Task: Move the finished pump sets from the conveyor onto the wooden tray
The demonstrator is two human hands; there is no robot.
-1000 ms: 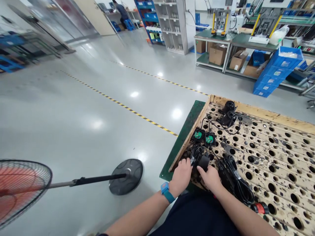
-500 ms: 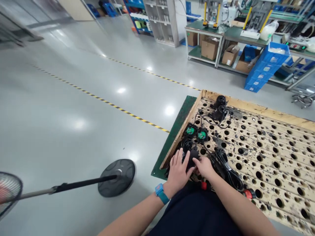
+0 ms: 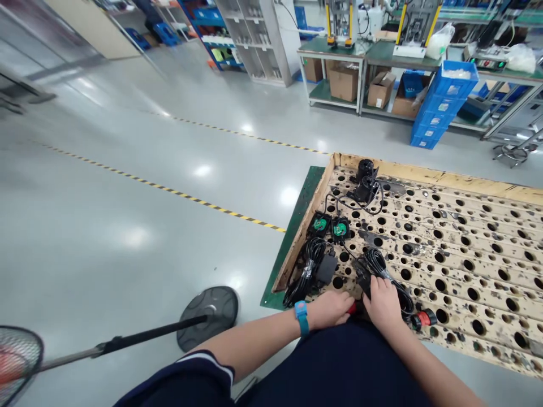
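Note:
My left hand point(image 3: 333, 308) is closed at the board's near edge, its fingers curled on a red part point(image 3: 352, 308) that they mostly cover. To its right, my right hand point(image 3: 384, 303) grips a small black box point(image 3: 363, 280) beside a coil of black cable point(image 3: 388, 271). Left of both hands lie another cable coil point(image 3: 311, 268) and a dark flat box point(image 3: 326, 269), untouched. Two black housings with green circuit boards, one of them a green round board point(image 3: 340, 229), sit farther back. A red-and-black cylindrical fitting point(image 3: 424, 319) rests right of my right hand.
The perforated wooden board point(image 3: 453, 265) has a raised wooden rim point(image 3: 424, 170). Black motor-like units point(image 3: 365, 183) stand in its far left corner. A round black stand base point(image 3: 207, 316) is on the floor to the left. Stacked blue crates point(image 3: 443, 107) stand beyond.
My left hand has left the dark flat box and come nearer to me, onto the red part. My right hand has shifted right to the small black box. The view has turned slightly.

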